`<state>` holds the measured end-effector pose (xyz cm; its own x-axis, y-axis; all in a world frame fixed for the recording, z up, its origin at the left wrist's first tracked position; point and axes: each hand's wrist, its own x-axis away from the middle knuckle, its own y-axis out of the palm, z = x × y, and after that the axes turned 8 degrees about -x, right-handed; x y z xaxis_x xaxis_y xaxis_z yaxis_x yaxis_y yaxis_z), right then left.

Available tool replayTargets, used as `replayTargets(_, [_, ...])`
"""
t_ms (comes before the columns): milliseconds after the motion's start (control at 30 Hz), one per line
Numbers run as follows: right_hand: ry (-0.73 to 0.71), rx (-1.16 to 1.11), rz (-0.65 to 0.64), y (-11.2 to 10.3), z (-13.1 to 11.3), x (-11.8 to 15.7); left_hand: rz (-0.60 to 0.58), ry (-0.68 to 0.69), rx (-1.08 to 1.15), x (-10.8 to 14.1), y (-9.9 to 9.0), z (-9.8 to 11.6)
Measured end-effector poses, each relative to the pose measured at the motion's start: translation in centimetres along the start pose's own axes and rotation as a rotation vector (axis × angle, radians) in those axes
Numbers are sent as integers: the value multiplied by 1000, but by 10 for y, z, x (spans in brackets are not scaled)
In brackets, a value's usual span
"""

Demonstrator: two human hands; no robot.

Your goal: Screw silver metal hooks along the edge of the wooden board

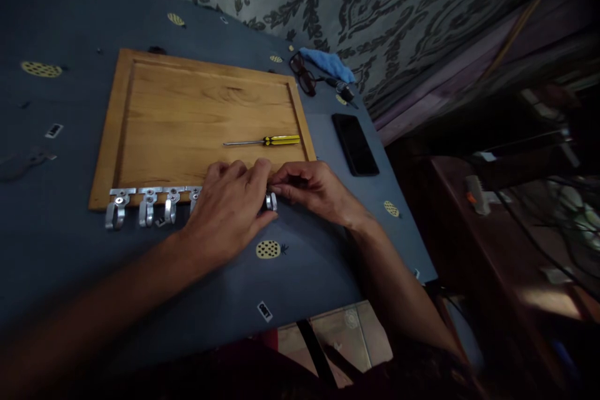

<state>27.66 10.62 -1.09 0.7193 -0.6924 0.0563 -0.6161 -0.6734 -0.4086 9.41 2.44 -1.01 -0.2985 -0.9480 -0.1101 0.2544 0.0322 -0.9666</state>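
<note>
A wooden framed panel point(206, 106) lies flat on the table. Along its near edge runs a metal hook rack point(143, 191) with several silver hooks hanging over the edge. Across the rack's right part rests my left hand point(232, 206), fingers bent over the panel's edge and hiding some hooks. One hook point(272, 201) shows beside its thumb. My right hand point(312, 184) is closed in a pinch at the rack's right end; whatever is between its fingertips is too small to make out. A yellow and black screwdriver point(281, 140) lies on the panel, beyond both hands.
On the blue patterned tablecloth point(323, 275), a black phone point(355, 145) lies right of the panel. Glasses point(304, 75), a blue cloth point(328, 64) and a dark keylike item point(344, 92) sit near the wall. A brown cabinet point(462, 231) with cables stands at the right.
</note>
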Motion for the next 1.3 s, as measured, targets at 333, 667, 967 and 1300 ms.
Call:
replayTargets(333, [18, -133, 21, 4, 5, -4, 12, 8, -7, 1, 0, 1])
replayTargets(667, [-2, -164, -30, 2, 3, -3, 6, -6, -15, 0, -1, 1])
replayTargets(967, [29, -165, -59, -2, 4, -2, 13, -6, -25, 1, 0, 1])
replayTargets(1300, [-60, -208, -17, -3, 3, -1, 16, -13, -14, 0, -1, 1])
